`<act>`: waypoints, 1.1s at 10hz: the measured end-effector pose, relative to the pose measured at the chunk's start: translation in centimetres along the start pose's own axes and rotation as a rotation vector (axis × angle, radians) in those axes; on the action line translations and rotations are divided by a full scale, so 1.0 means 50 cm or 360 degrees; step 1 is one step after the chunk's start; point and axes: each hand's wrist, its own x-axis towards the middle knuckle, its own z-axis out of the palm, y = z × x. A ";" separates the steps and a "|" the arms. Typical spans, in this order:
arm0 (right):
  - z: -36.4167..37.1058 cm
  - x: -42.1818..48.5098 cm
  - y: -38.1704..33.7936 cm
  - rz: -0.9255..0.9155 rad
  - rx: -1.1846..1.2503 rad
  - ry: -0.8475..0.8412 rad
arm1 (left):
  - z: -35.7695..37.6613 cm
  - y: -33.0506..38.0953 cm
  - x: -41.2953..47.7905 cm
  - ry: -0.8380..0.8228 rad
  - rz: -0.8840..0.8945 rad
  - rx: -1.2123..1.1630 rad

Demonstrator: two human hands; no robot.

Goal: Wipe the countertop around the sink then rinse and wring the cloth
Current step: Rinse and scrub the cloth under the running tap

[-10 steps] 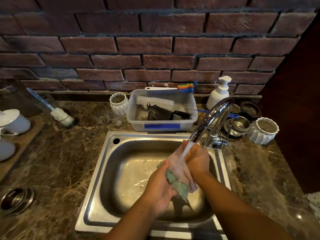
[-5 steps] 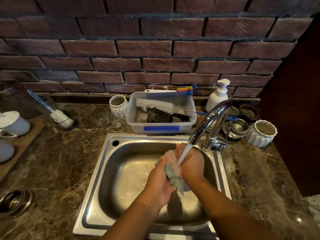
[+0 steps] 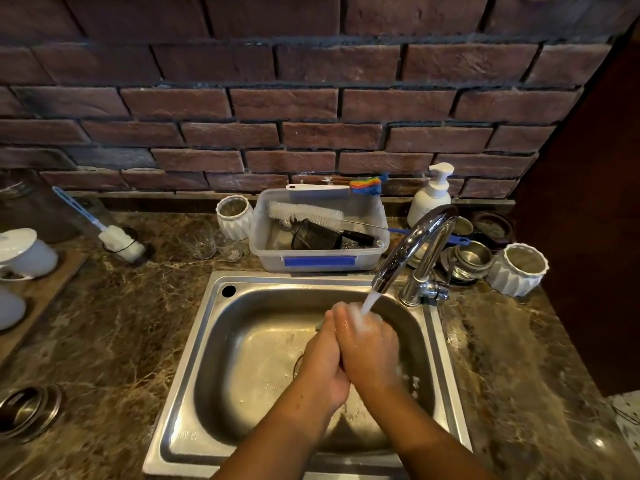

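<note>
Head view — your hands: pressed together over the sink (image 3: 194, 344), under the tap (image 3: 415, 244).
Left hand (image 3: 323, 365): fingers curled, closed against the right; you cannot tell from here how much cloth it holds.
Right hand (image 3: 369, 344): fingers wrapped over the left, water (image 3: 369, 301) landing on its knuckles.
Cloth (image 3: 319, 325): nearly all hidden between your palms — only a pale green sliver shows at the far edge of the left hand.
Water: running in a slanted stream from the spout onto your hands.
Surface (image 3: 114, 337): brown marble around the sink, wet gleam on the right.
Tub (image 3: 318, 261): clear plastic, just behind the sink, with a brush (image 3: 306, 214) lying in it.
Soap (image 3: 431, 195): white pump bottle behind the tap, by the brick wall.
Pots: one white ribbed pot (image 3: 517, 268) right of the tap, another (image 3: 235, 213) left of the tub.
</note>
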 end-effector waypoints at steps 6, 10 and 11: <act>0.007 0.018 0.003 -0.0294 -0.0225 0.0120 | -0.001 0.022 -0.009 -0.0064 0.0009 0.0150; -0.065 0.060 0.048 -0.0373 0.0354 0.0147 | -0.030 0.035 0.010 -0.0005 -0.0118 0.0031; 0.006 0.001 0.012 -0.0582 -0.0123 0.0018 | -0.007 0.026 0.003 -0.0035 -0.0099 0.0038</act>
